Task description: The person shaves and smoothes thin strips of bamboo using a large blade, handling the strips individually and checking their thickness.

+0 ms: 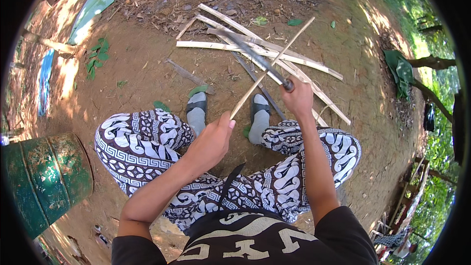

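My left hand (212, 140) is closed round the near end of a thin, pale wooden stick (297, 38), which slants away to the far right. In my right hand (298, 97) is the dark handle of a machete (252, 55). Its long grey blade points to the far left and crosses the stick in front of my feet; whether the edge touches the wood I cannot tell. Beyond and beneath them, several pale split wood strips (201, 44) lie crossed in a loose pile on the ground.
My feet in grey socks and dark sandals (197, 105) rest on bare soil. A flat grey wood piece (189, 74) lies beyond them. To the left lies a rusty green drum (46, 179). A large banana leaf (98, 7) is at the far left; branches (431, 63) stand at the right.
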Demonstrator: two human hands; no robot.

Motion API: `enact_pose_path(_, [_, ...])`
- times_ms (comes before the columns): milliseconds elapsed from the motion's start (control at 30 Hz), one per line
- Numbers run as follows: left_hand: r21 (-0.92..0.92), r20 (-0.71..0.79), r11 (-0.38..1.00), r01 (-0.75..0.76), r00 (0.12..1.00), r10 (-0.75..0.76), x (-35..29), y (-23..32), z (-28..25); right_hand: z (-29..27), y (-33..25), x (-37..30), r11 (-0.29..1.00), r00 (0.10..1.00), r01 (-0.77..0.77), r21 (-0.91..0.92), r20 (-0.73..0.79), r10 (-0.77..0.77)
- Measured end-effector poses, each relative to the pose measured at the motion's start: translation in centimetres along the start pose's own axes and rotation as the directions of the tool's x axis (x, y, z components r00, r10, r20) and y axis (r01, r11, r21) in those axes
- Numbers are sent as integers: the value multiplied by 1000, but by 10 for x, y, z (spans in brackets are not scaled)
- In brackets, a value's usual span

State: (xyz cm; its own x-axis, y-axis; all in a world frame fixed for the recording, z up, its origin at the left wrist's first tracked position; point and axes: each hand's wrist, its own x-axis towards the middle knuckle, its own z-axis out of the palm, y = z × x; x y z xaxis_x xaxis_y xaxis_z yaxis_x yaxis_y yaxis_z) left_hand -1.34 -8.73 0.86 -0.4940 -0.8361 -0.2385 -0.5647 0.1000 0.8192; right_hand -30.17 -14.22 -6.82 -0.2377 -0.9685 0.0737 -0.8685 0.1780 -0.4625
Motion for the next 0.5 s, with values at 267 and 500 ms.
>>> enact_pose_path(267, [94, -15, 991, -99, 995, 101, 11, -1, -1, 22, 27, 30, 974, 969, 178, -137, -146, -198])
enact_pose_path(500, [128, 74, 991, 33, 996, -43, -22, -3, -8, 6, 68, 52, 940, 955, -277, -199, -162, 247])
